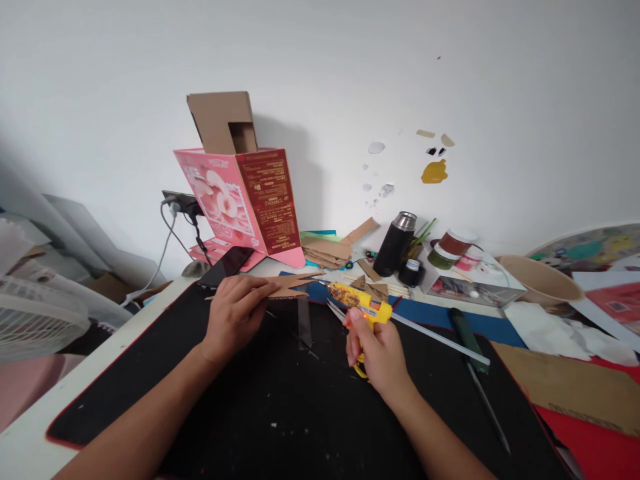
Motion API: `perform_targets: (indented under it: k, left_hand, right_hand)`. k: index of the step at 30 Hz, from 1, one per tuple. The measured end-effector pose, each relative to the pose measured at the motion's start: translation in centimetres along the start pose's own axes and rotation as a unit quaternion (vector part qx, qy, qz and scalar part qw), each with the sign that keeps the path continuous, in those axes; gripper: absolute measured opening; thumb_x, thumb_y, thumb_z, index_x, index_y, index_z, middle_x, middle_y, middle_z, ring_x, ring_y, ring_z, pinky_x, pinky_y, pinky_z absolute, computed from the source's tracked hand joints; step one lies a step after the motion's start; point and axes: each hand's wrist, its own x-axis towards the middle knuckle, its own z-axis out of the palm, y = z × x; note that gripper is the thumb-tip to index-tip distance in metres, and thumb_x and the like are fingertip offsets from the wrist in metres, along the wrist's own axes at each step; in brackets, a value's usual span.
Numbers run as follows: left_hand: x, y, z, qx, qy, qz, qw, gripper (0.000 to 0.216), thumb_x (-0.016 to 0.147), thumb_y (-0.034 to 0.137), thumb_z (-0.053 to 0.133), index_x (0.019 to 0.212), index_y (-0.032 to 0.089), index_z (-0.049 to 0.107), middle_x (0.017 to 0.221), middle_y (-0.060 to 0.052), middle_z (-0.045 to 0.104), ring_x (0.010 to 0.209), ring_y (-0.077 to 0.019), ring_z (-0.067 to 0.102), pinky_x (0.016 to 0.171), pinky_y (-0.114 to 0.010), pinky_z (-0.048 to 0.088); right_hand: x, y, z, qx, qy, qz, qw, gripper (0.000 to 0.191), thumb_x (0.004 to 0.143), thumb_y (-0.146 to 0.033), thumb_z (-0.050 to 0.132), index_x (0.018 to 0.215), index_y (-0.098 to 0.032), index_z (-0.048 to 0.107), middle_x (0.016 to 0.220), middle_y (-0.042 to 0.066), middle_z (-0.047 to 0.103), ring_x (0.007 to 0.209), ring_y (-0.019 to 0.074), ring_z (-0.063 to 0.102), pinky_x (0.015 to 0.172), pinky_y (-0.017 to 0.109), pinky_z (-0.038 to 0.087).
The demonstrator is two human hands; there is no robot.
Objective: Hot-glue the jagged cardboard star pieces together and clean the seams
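My left hand (239, 308) is closed on a cut piece of brown cardboard (287, 287), whose pointed strips stick out to the right. In my right hand (374, 350) is a yellow hot glue gun (357, 301), gripped by its handle. Its nozzle points left, close to the cardboard tips; whether they touch I cannot tell. A long translucent glue stick (440, 338) runs out of the gun's back end. Below the gun lie scissors (360, 367) with yellow handles, partly hidden by my right hand. A clear ruler (304, 323) lies on the black mat (280, 400).
A pink box (220, 193) stands at the back left, with a brown carton (220, 123) on top. Cardboard scraps (325, 252), a black thermos (395, 247) and paint jars (453, 243) line the wall. A green-handled knife (467, 340) lies to the right. A fan (43, 307) stands at left.
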Motion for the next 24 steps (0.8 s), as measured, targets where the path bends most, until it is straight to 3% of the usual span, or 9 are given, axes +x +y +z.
perform_targets:
  k: [24]
  left_hand:
    - [0.58, 0.49, -0.56, 0.037, -0.012, 0.043, 0.998, 0.028, 0.099, 0.012, 0.069, 0.124, 0.025, 0.069, 0.106, -0.007, 0.079, 0.097, -0.0245, 0.070, 0.085, -0.040, 0.049]
  right_hand:
    - [-0.08, -0.31, 0.17, -0.032, 0.012, 0.009, 0.999, 0.067, 0.090, -0.085, 0.063, 0.073, -0.020, 0.064, 0.038, -0.004, 0.050, 0.034, 0.0125, 0.051, 0.042, 0.023, 0.040]
